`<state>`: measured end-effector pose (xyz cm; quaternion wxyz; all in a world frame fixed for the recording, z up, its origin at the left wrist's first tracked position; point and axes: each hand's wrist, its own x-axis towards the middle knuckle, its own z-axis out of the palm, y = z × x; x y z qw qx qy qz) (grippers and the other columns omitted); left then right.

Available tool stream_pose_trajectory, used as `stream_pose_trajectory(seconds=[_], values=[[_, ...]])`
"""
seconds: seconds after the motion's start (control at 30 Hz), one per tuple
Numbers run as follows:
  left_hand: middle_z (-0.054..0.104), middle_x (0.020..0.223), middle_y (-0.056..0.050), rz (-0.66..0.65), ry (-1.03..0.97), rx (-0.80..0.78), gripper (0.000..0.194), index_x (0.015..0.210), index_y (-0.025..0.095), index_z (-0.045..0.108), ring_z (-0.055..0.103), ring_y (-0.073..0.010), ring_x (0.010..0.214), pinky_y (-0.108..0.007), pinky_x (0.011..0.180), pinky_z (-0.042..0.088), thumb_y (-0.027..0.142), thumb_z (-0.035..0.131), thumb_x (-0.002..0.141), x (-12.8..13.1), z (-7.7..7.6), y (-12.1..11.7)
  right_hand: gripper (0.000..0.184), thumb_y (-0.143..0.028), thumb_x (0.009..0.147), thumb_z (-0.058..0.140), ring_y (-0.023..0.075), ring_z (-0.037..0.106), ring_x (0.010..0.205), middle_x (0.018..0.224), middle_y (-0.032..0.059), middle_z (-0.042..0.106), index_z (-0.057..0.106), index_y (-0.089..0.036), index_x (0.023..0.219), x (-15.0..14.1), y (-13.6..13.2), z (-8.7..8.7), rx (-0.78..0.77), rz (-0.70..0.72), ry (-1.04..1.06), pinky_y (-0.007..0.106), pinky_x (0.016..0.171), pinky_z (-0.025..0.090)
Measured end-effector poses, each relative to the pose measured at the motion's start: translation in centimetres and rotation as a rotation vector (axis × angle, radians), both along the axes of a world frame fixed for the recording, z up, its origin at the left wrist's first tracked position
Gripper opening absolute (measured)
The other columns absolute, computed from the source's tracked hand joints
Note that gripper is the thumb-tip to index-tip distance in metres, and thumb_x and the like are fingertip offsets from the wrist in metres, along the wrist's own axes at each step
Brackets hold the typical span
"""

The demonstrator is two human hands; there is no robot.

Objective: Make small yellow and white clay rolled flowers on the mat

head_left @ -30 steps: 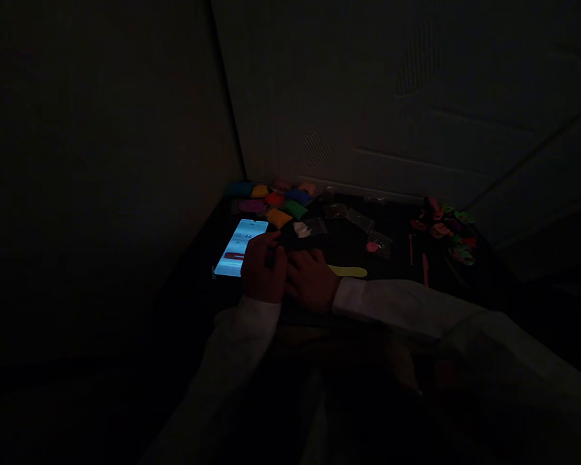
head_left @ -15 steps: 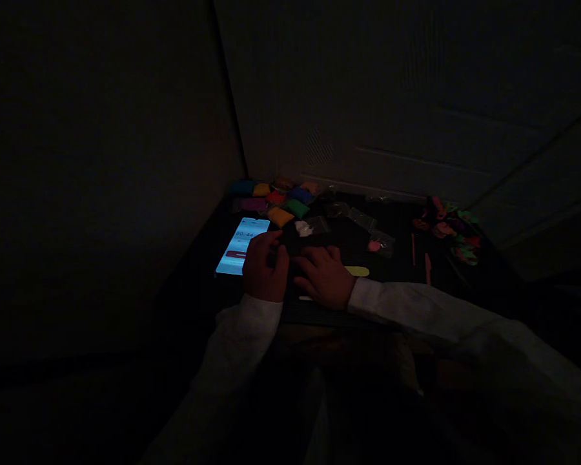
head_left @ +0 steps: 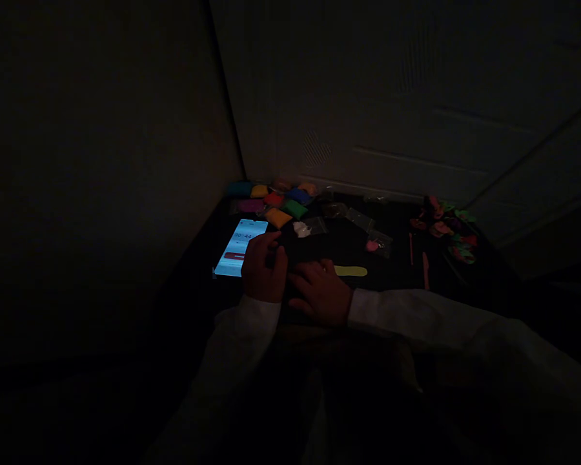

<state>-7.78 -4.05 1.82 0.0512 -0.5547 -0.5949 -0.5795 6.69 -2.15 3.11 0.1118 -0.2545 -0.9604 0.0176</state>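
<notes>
In dim light, my left hand [head_left: 264, 268] is beside a lit phone [head_left: 237, 248] and covers its lower right corner. Its fingers are bent with a gap between them and the thumb, and nothing shows in that gap. My right hand [head_left: 323, 292] is palm down on the dark table, fingers spread. Whatever lies beneath its palm is hidden. From behind the right hand sticks out a flat yellow-green strip [head_left: 352, 271]. A white lump [head_left: 301, 228] on a clear bag is just beyond both hands.
Colourful packets, an orange one [head_left: 278, 217] and a green one [head_left: 295, 208] among them, lie at the back left. A bag with a pink piece [head_left: 372, 245] sits right of centre. Further right are a pink knife-shaped tool [head_left: 426, 270] and a multicoloured heap [head_left: 443, 226]. A wall [head_left: 392, 129] rises behind.
My right hand has slid slightly toward me, showing more of the yellow-green strip. A small white stick end near its thumb is no longer visible. My left hand has hardly moved.
</notes>
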Motion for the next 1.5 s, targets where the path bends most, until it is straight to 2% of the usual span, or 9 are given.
stream_pose_trajectory(seconds=[0.13, 0.3, 0.53, 0.83, 1.0, 1.2, 1.27, 1.43, 1.5], values=[[0.057, 0.095, -0.005, -0.004, 0.003, -0.006, 0.025, 0.099, 0.017, 0.055, 0.053, -0.0128, 0.083, -0.025, 0.07, 0.046, 0.017, 0.048, 0.076, 0.0, 0.0, 0.0, 0.051, -0.049, 0.085, 0.03, 0.0249, 0.039, 0.105, 0.119, 0.0142, 0.046, 0.043, -0.015, 0.121, -0.1, 0.0, 0.0, -0.007, -0.102, 0.019, 0.044, 0.086, 0.023], [0.057, 0.093, -0.005, 0.011, 0.008, -0.009, 0.024, 0.099, 0.018, 0.055, 0.053, -0.0129, 0.082, -0.025, 0.07, 0.046, 0.017, 0.048, 0.076, 0.0, 0.0, 0.0, 0.054, -0.053, 0.083, 0.029, 0.0252, 0.04, 0.104, 0.12, 0.0136, 0.046, 0.042, -0.017, 0.122, 0.0, -0.2, 0.0, 0.007, 0.007, -0.009, 0.045, 0.086, 0.023], [0.056, 0.096, -0.005, -0.008, 0.002, -0.018, 0.025, 0.1, 0.018, 0.055, 0.053, -0.0133, 0.084, -0.025, 0.07, 0.047, 0.018, 0.048, 0.076, -0.2, -0.3, 0.1, 0.047, -0.049, 0.086, 0.026, 0.022, 0.041, 0.104, 0.115, 0.01, 0.047, 0.045, -0.019, 0.118, -0.6, 1.5, 1.2, -0.068, -0.139, 0.098, 0.041, 0.085, 0.026], [0.057, 0.095, -0.006, 0.009, 0.005, 0.002, 0.024, 0.099, 0.016, 0.056, 0.053, -0.0126, 0.082, -0.025, 0.07, 0.046, 0.017, 0.048, 0.076, 0.0, 0.1, -0.2, 0.045, -0.047, 0.087, 0.025, 0.024, 0.043, 0.093, 0.108, 0.0104, 0.052, 0.049, -0.018, 0.112, -2.1, -0.1, -0.5, 0.052, 0.0, -0.028, 0.042, 0.079, 0.029], [0.056, 0.097, -0.006, -0.004, -0.016, 0.003, 0.025, 0.1, 0.016, 0.055, 0.053, -0.0127, 0.083, -0.025, 0.07, 0.046, 0.016, 0.048, 0.076, 0.0, 0.1, -0.3, 0.047, -0.046, 0.087, 0.026, 0.0254, 0.04, 0.1, 0.118, 0.0129, 0.047, 0.044, -0.015, 0.119, -2.1, 0.7, -0.3, 0.075, -0.088, 0.0, 0.044, 0.082, 0.027], [0.057, 0.093, -0.005, 0.019, -0.018, 0.017, 0.024, 0.099, 0.015, 0.056, 0.053, -0.0131, 0.083, -0.026, 0.07, 0.046, 0.018, 0.048, 0.077, -0.1, -0.1, -0.2, 0.046, -0.046, 0.087, 0.026, 0.0247, 0.041, 0.1, 0.117, 0.0124, 0.048, 0.046, -0.017, 0.116, -2.2, 0.8, -0.6, 0.075, -0.038, -0.004, 0.044, 0.083, 0.026], [0.057, 0.094, -0.005, 0.017, -0.041, 0.019, 0.024, 0.099, 0.016, 0.056, 0.053, -0.0129, 0.084, -0.026, 0.071, 0.046, 0.018, 0.048, 0.077, -0.1, -0.1, -0.1, 0.048, -0.047, 0.087, 0.026, 0.0255, 0.04, 0.103, 0.119, 0.0135, 0.046, 0.044, -0.015, 0.117, -2.2, 0.9, -0.6, 0.071, -0.102, 0.017, 0.044, 0.084, 0.025], [0.058, 0.096, -0.004, 0.027, -0.192, 0.016, 0.023, 0.098, 0.019, 0.057, 0.055, -0.0114, 0.081, -0.023, 0.067, 0.046, 0.021, 0.05, 0.076, -0.6, -0.1, 0.1, 0.046, -0.048, 0.086, 0.028, 0.0247, 0.041, 0.1, 0.119, 0.011, 0.048, 0.046, -0.018, 0.115, -2.3, 0.8, -0.6, 0.058, -0.007, -0.011, 0.044, 0.084, 0.026], [0.059, 0.097, -0.003, 0.04, -0.257, 0.018, 0.023, 0.097, 0.019, 0.057, 0.056, -0.0105, 0.08, -0.021, 0.064, 0.046, 0.021, 0.052, 0.075, -1.0, -0.1, 0.2, 0.047, -0.047, 0.086, 0.028, 0.0251, 0.04, 0.103, 0.119, 0.0121, 0.047, 0.045, -0.017, 0.117, -2.4, 0.8, -0.6, 0.045, -0.077, 0.005, 0.044, 0.084, 0.025]])
